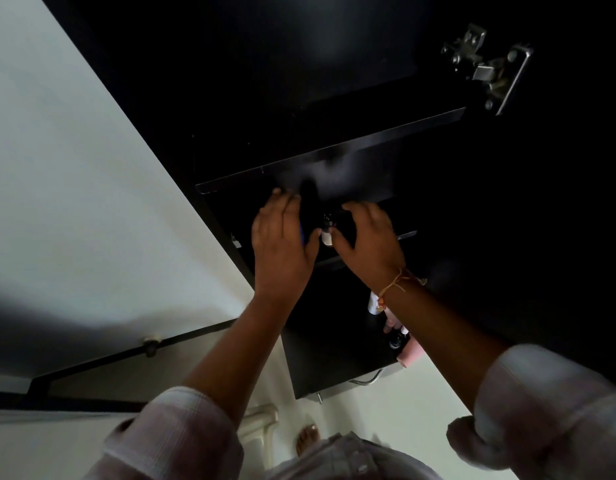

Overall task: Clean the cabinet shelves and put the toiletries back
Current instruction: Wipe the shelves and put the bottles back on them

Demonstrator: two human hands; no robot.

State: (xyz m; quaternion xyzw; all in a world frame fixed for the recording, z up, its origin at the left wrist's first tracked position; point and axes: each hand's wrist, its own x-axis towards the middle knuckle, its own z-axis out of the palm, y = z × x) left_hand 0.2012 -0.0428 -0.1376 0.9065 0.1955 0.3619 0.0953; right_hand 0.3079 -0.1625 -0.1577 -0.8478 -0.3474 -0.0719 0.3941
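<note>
The little bottle looks light, and one hand could lift it. I think it is hard, maybe glass, so it could break if it fell. It may be smooth and slippy too. The best place to hold it is round its white body, with finger and thumb, not by the dark cap on top. It is small, and it is partly blurred here.

The bottle is up at the middle shelf, between the two thumbs. I cannot tell if it stands on the shelf or if a thumb props it.

The left hand lies against a dark thing with a blue edge. Its fingers look quite straight, but I cannot tell if it grips that thing. The right hand is just beside the bottle. Its fingers bend over into the dark, and I cannot tell what they hold, if anything.

The cabinet is black inside, so it is hard to see. On the low shelf, off to the right, more toiletries wait: a white bottle and a pink thing. A metal hinge shines at the top right. A pale wall is on the left.
</note>
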